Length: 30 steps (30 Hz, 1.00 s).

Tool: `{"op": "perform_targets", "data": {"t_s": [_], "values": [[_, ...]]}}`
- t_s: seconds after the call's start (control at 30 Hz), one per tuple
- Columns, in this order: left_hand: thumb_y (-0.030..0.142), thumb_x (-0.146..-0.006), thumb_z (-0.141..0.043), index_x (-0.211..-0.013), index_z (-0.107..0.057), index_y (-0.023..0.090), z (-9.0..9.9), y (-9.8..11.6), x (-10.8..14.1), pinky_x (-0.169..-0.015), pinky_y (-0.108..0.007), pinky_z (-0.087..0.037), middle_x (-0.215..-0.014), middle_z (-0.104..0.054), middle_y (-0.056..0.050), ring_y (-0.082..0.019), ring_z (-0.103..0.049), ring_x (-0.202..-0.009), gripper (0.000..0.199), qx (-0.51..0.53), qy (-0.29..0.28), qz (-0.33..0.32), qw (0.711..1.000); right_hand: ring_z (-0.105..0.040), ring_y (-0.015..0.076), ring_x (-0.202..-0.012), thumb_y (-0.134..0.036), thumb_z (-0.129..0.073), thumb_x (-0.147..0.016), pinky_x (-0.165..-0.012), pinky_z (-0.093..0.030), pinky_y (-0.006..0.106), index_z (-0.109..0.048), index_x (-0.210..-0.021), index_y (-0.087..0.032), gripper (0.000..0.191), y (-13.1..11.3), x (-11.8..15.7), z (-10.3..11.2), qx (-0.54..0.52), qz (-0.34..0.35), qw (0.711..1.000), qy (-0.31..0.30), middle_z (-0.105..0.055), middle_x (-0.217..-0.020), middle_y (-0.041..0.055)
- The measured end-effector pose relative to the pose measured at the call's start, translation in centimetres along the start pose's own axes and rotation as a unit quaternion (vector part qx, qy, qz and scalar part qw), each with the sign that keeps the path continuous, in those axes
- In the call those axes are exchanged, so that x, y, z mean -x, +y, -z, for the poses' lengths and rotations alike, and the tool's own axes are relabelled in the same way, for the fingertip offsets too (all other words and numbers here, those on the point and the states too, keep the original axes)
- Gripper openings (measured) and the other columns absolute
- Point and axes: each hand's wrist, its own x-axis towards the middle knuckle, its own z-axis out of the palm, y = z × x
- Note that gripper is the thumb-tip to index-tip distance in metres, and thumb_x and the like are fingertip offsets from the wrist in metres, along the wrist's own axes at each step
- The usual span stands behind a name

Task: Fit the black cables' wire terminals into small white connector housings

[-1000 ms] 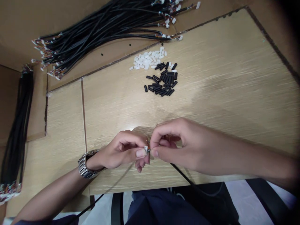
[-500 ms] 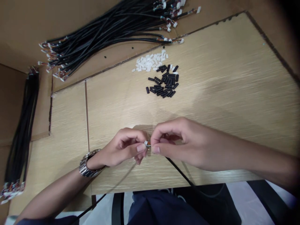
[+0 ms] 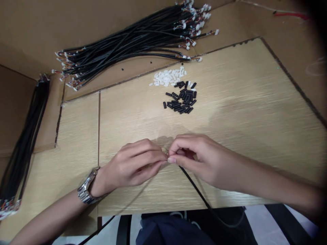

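Note:
My left hand [image 3: 140, 163], with a metal watch [image 3: 87, 186] on its wrist, has its fingers pressed together, their tips meeting those of my right hand. What the left fingertips hold is hidden. My right hand [image 3: 196, 153] pinches the end of a black cable [image 3: 195, 187], with a trace of thin wires between the two hands. The cable runs from under the right hand down over the table's front edge. Beyond the hands lie a pile of small white connectors [image 3: 166, 77] and a pile of short black tubes [image 3: 182, 102].
A large bundle of black cables [image 3: 127, 44] with white-ended wires lies along the back on cardboard. Another cable bundle [image 3: 24, 136] lies at the far left. The wooden table [image 3: 255, 102] has dark seams. A red item [image 3: 291, 15] shows at the back right.
My left hand has turned so its back faces up, and its fingers now cover the small white connector and coloured wires seen before. The view has tilted slightly, shifting the table downward.

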Motion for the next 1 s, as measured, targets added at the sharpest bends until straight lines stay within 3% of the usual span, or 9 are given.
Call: {"op": "perform_targets", "data": {"t_s": [0.17, 0.3, 0.37, 0.5, 0.57, 0.67, 0.77, 0.87, 1.0], "values": [[0.005, -0.084, -0.066, -0.096, -0.066, 0.015, 0.0, 0.6, 0.2, -0.063, -0.025, -0.053, -0.083, -0.066, -0.005, -0.014, -0.061, -0.072, 0.015, 0.038, 0.008, 0.068, 0.997, -0.054, 0.0128, -0.081, -0.025, -0.057, -0.097, -0.068, -0.040, 0.026, -0.058, -0.093, -0.023, 0.005, -0.3, 0.4, -0.7, 0.046, 0.040, 0.998, 0.027, -0.059, -0.090, -0.0015], [0.005, -0.083, -0.067, -0.087, -0.066, 0.014, 0.2, 0.9, 0.2, -0.058, -0.023, -0.047, -0.075, -0.064, -0.003, -0.012, -0.057, -0.065, 0.010, 0.108, 0.032, 0.157, 0.981, -0.056, 0.0112, -0.067, -0.025, -0.055, -0.098, -0.058, -0.042, 0.024, -0.053, -0.099, -0.025, 0.002, 0.1, 0.4, -1.9, -0.038, 0.013, 0.999, 0.010, -0.061, -0.081, -0.0041], [0.005, -0.082, -0.067, -0.084, -0.066, 0.015, 0.1, 1.2, 0.2, -0.055, -0.022, -0.044, -0.072, -0.061, -0.001, -0.010, -0.054, -0.062, 0.010, 0.127, 0.041, 0.191, 0.972, -0.056, 0.0104, -0.063, -0.021, -0.051, -0.099, -0.057, -0.042, 0.024, -0.052, -0.098, -0.024, 0.004, 0.3, 0.3, -2.3, -0.044, 0.028, 0.998, 0.039, -0.060, -0.076, -0.0053], [0.008, -0.081, -0.068, -0.079, -0.068, 0.017, -0.3, 1.9, 0.1, -0.053, -0.020, -0.039, -0.067, -0.056, 0.001, -0.009, -0.050, -0.060, 0.009, 0.187, 0.080, 0.273, 0.940, -0.060, 0.0131, -0.082, -0.012, -0.050, -0.098, -0.072, -0.045, 0.026, -0.057, -0.101, -0.023, 0.013, 0.6, 0.2, -2.4, 0.064, 0.135, 0.979, 0.137, -0.063, -0.091, -0.0004], [0.015, -0.083, -0.068, -0.076, -0.067, 0.018, -0.8, 2.3, 0.0, -0.050, -0.019, -0.035, -0.063, -0.052, 0.003, -0.008, -0.045, -0.056, 0.008, 0.271, 0.116, 0.345, 0.891, -0.060, 0.0144, -0.088, -0.009, -0.050, -0.098, -0.077, -0.046, 0.027, -0.058, -0.106, -0.021, 0.017, 0.8, 0.0, -2.2, 0.087, 0.192, 0.964, 0.159, -0.063, -0.096, 0.0025], [0.025, -0.083, -0.069, -0.074, -0.063, 0.019, -1.5, 2.9, -0.2, -0.043, -0.017, -0.026, -0.055, -0.039, 0.006, -0.007, -0.030, -0.049, 0.012, 0.438, 0.172, 0.458, 0.754, -0.060, 0.0130, -0.087, -0.008, -0.052, -0.097, -0.076, -0.047, 0.026, -0.059, -0.108, -0.019, 0.018, 1.1, -0.4, -2.0, 0.055, 0.217, 0.958, 0.181, -0.063, -0.096, 0.0029], [0.023, -0.078, -0.070, -0.071, -0.060, 0.018, -1.8, 3.4, -0.4, -0.042, -0.015, -0.024, -0.057, -0.036, 0.006, -0.008, -0.025, -0.052, 0.014, 0.555, 0.187, 0.508, 0.632, -0.058, 0.0112, -0.083, -0.011, -0.055, -0.097, -0.073, -0.045, 0.024, -0.060, -0.106, -0.020, 0.014, 1.1, -0.7, -1.9, 0.019, 0.202, 0.964, 0.174, -0.062, -0.093, 0.0007], [0.021, -0.078, -0.069, -0.069, -0.057, 0.016, -1.8, 3.9, -0.5, -0.043, -0.014, -0.025, -0.060, -0.036, 0.005, -0.008, -0.024, -0.054, 0.016, 0.611, 0.161, 0.523, 0.572, -0.057, 0.0119, -0.082, -0.012, -0.054, -0.097, -0.072, -0.044, 0.026, -0.058, -0.103, -0.021, 0.012, 0.8, -0.6, -1.9, 0.000, 0.205, 0.967, 0.154, -0.060, -0.091, 0.0003], [0.022, -0.080, -0.070, -0.073, -0.057, 0.016, -2.1, 3.8, -0.2, -0.042, -0.013, -0.027, -0.062, -0.036, 0.005, -0.008, -0.024, -0.053, 0.017, 0.664, 0.119, 0.501, 0.542, -0.054, 0.0131, -0.080, -0.014, -0.051, -0.098, -0.070, -0.043, 0.027, -0.054, -0.101, -0.021, 0.008, 0.6, -0.2, -2.0, -0.011, 0.193, 0.975, 0.111, -0.056, -0.088, 0.0006]]}}
